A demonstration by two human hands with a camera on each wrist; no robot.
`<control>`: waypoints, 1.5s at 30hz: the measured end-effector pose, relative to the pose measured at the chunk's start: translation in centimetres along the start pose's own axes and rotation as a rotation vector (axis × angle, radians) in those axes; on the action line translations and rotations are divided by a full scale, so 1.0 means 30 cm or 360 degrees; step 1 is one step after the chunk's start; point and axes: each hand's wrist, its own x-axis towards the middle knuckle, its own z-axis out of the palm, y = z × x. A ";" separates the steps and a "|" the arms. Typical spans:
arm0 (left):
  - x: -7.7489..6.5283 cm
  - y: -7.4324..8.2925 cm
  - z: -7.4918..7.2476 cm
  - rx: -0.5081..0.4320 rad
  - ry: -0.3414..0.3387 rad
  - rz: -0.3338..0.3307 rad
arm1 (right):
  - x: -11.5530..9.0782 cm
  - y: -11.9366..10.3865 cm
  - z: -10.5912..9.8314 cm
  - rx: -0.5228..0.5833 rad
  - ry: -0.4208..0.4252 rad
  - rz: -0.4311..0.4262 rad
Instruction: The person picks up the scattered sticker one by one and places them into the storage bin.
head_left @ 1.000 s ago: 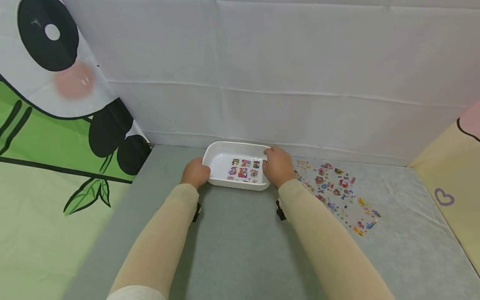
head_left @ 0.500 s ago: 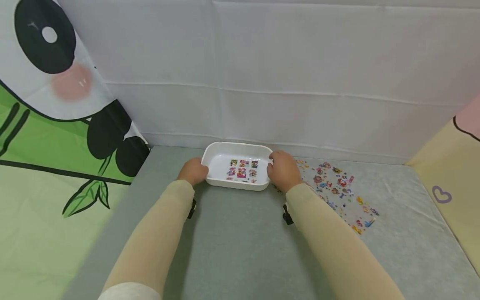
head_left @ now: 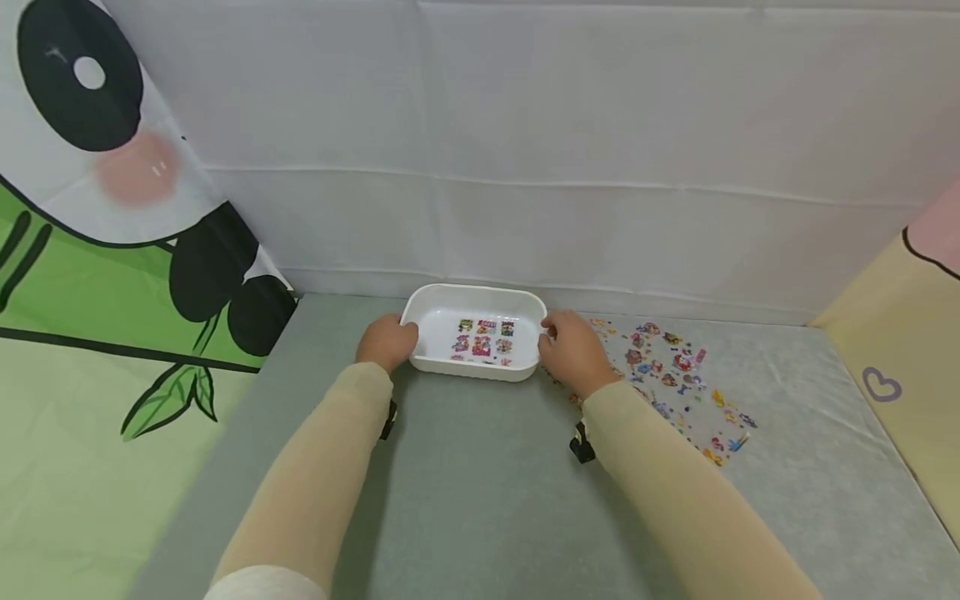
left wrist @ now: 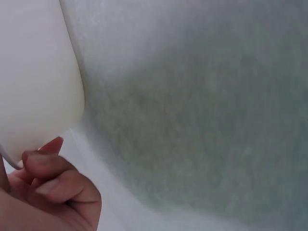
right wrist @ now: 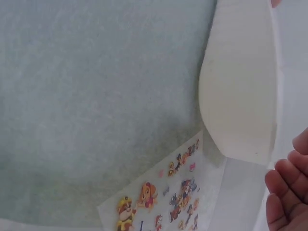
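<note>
A white rectangular tray (head_left: 474, 371) stands on the grey cloth near the back wall. Inside it, several small colourful cartoon stickers (head_left: 482, 345) lie in rows. My left hand (head_left: 386, 342) pinches the tray's left rim; the left wrist view shows its curled fingers (left wrist: 50, 166) at the edge. My right hand (head_left: 576, 353) is beside the tray's right end, with loosely bent fingers (right wrist: 285, 180) just off the rim in the right wrist view. Under and beyond the right hand lies a clear sheet of cartoon stickers (head_left: 667, 381), partly hidden by hand and sleeve.
A grey cloth (head_left: 480, 483) covers the table. White fabric (head_left: 562, 150) rises right behind the tray. Printed panels flank the table, a green one (head_left: 82, 400) on the left and a yellow one (head_left: 900, 350) on the right.
My right hand has let go of the tray's right rim and shifted right and slightly toward me. The left hand keeps its hold, and the tray stays nearly in place.
</note>
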 end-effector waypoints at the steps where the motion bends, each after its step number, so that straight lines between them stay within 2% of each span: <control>1: -0.001 0.001 0.004 -0.0020 0.0031 -0.0006 | -0.005 0.002 -0.002 0.0034 0.0000 0.0005; 6: -0.005 0.007 0.018 -0.0129 0.0121 -0.0036 | -0.040 0.021 -0.026 0.0154 0.0005 0.0058; 16: 0.004 -0.012 0.027 -0.0231 0.0143 -0.0050 | -0.152 0.145 -0.076 0.0329 0.0005 0.0180; 20: 0.009 -0.008 0.035 -0.0253 0.0162 -0.0057 | -0.197 0.211 -0.112 0.0310 -0.0012 0.0200; 26: -0.006 0.007 0.046 -0.0263 0.0188 -0.0063 | -0.275 0.294 -0.175 0.0295 0.0004 0.0224; 32: -0.010 0.011 0.045 -0.0294 0.0208 -0.0075 | -0.336 0.342 -0.235 0.0211 0.0084 0.0194; 45: -0.005 0.022 0.044 -0.0242 0.0213 -0.0099 | -0.427 0.448 -0.315 0.0069 0.0156 0.0292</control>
